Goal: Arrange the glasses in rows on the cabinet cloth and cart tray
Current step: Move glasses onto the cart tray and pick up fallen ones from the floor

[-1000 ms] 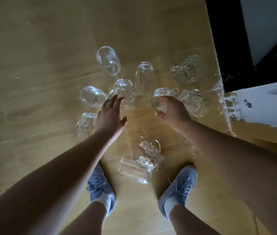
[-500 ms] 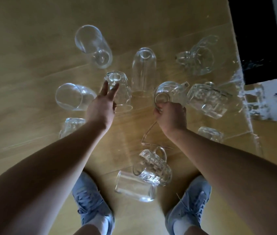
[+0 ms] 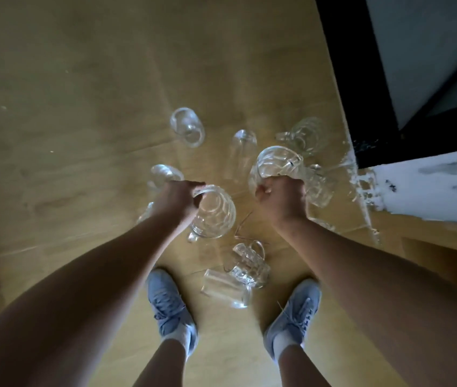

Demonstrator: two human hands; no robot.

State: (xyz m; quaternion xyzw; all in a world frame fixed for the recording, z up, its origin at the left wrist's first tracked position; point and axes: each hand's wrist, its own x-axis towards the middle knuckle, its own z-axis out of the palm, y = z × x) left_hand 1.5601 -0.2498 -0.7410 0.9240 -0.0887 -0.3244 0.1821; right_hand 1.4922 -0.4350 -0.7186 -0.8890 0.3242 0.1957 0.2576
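- A wooden floor (image 3: 82,107) carries a loose scatter of clear glasses; none stand in rows.
- Furthest left, two glasses (image 3: 163,172) lie just beyond the left wrist, partly hidden by it.
- The left hand (image 3: 178,201) curls its fingers over the rim of a dimpled mug (image 3: 214,212) and grips it, mouth tilted towards the camera. Whether the mug is clear of the floor I cannot tell.
- Further from the feet, a tumbler (image 3: 187,127) lies on its side.
- Between the two blue shoes (image 3: 171,305), a handled mug (image 3: 249,263) touches a straight glass (image 3: 226,287) that lies on its side.
- A tall glass (image 3: 242,152) stands mouth-down between the hands.
- The right hand (image 3: 280,199) is clenched round the lower part of a second mug (image 3: 277,164), holding it with its round mouth towards the camera.
- Behind that hand sits another mug (image 3: 321,188); one more mug (image 3: 305,135) lies beyond it, near the floor's right edge.
- At that edge rise a dark frame (image 3: 361,93) and a white surface (image 3: 431,185).
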